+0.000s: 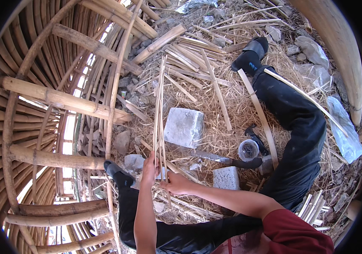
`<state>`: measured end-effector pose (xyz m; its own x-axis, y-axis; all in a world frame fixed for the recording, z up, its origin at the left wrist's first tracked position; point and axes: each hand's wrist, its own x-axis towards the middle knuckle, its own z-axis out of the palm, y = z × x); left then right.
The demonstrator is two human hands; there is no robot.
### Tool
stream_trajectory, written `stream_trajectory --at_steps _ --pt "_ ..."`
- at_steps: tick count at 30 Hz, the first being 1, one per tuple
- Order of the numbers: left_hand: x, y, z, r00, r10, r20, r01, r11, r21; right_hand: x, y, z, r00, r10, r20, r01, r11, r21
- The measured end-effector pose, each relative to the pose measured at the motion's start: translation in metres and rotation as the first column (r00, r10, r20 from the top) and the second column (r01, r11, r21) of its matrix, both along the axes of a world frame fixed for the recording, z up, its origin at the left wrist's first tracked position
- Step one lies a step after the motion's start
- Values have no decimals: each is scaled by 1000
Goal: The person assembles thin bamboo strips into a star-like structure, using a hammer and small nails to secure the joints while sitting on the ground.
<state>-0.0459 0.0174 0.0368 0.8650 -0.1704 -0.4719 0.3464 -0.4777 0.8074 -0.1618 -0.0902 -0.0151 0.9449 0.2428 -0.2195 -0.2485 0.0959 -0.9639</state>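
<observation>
Left hand [149, 168] fingers curled round lower end of thin bamboo strips [160, 110], bundle upright between knees. Right hand [176, 184] pinching same strips just below. Strips likely light, springy, splintery; grip low, near base. Strip count unclear; fingertips partly hidden. Grey stone block [184, 127] beside, right.

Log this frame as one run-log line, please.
left hand: grips bamboo strips | right hand: holds same strips lower down | strips: upright | nearby: stone block, knife on straw

Ground [231, 127], straw-strewn.
Centre: grey stone block [184, 127], large knife [215, 157]; upper frame: split bamboo strips [189, 59]; right: plastic bags [344, 131].
</observation>
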Motion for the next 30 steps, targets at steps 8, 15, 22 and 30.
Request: stream_trajectory --at_steps 8,15,22,30 --pt "1 -11 -23 990 29 139 -47 991 125 1 2 -10 998 -27 52 31 997 -74" --pt "20 45 -86 958 -23 285 -63 955 291 -1 -8 8 998 42 47 -33 982 -188" --pt "-28 -22 -32 995 89 -45 -75 967 242 -9 -23 -5 997 83 3 -81 976 -202" --pt "-9 -18 -37 989 108 -104 -96 989 115 -2 -18 -10 995 95 15 -90 975 -204"
